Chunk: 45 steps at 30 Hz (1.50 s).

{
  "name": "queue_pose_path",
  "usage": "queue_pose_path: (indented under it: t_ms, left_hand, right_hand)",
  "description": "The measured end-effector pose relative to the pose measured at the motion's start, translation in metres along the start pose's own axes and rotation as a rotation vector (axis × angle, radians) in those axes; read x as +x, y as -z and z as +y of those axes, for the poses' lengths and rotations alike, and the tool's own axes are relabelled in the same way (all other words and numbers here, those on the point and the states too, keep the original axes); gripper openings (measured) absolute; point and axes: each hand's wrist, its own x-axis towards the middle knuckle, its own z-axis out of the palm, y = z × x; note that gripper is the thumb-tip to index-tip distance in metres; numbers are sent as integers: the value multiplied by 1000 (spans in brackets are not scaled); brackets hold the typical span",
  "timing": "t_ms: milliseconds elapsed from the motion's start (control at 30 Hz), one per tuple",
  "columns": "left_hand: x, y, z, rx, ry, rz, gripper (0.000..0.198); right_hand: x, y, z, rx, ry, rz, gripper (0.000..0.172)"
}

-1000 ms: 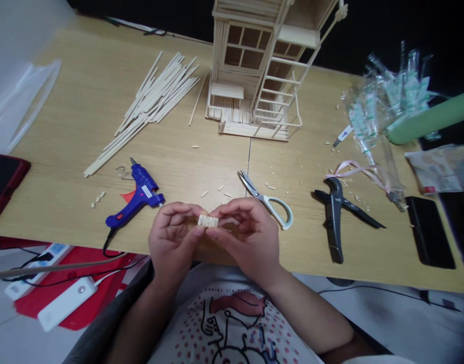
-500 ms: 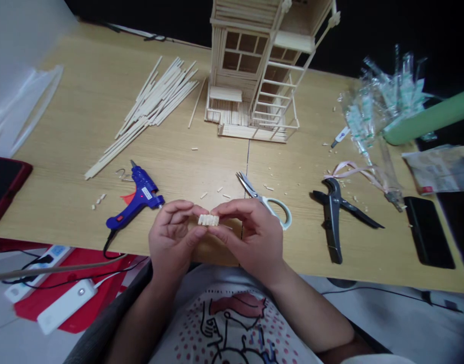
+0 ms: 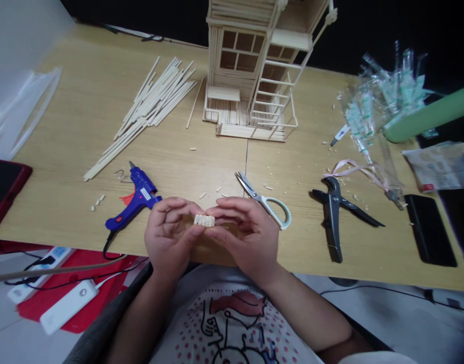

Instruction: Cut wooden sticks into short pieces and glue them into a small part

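Between my left hand (image 3: 170,234) and my right hand (image 3: 246,235) is a small block of glued wooden stick pieces (image 3: 204,220), pinched from both sides by the fingertips. A blue hot glue gun (image 3: 135,203) lies just beyond my left hand. Steel scissors with a pale green handle (image 3: 265,203) lie beyond my right hand. Behind them stands a model house of wooden sticks (image 3: 235,55) with a ladder-like frame. Its top runs out of view.
A pile of loose wooden sticks (image 3: 152,111) lies left of the house, and small offcuts dot the wooden table (image 3: 80,126). Black pipe shears (image 3: 332,215), a black phone (image 3: 429,230) and clear plastic packets (image 3: 383,103) lie to the right. Power strips (image 3: 68,306) sit below the table's front edge.
Both hands have shifted slightly left with the block still pinched between them. The whole view has drifted a little, and nothing has been let go.
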Motion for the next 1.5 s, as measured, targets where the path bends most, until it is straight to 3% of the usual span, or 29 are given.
queue_pose_path:
  t_ms: [100,233,333,533,767,867,1067,1267,1500]
  left_hand:
    - [0,1,0,-2,50,13,41]
    - [-2,1,1,-38,79,-8,41]
    - [-3,-1,3,-12,90,-10,41]
    - [-3,-4,7,1,56,-9,39]
    - [-6,-5,8,-31,54,-11,38]
    - [-6,-5,8,-48,53,-8,38]
    - [-6,-6,10,-36,111,13,40]
    - [-6,-7,10,1,114,31,40]
    - [-5,-7,7,49,-22,-2,38]
  right_hand:
    - [-2,3,-1,-91,54,2,49]
    - [1,9,-9,-368,249,-53,39]
    - [4,11,-11,-417,324,-84,37]
    - [1,8,-5,-256,154,-70,36]
    - [2,8,-9,-172,81,-121,38]
    - [3,9,-12,-224,99,-117,34]
    - [8,13,-18,-405,288,-159,30]
    - [13,14,-15,-404,360,-198,28]
    - [9,11,-2,-177,176,-110,29]
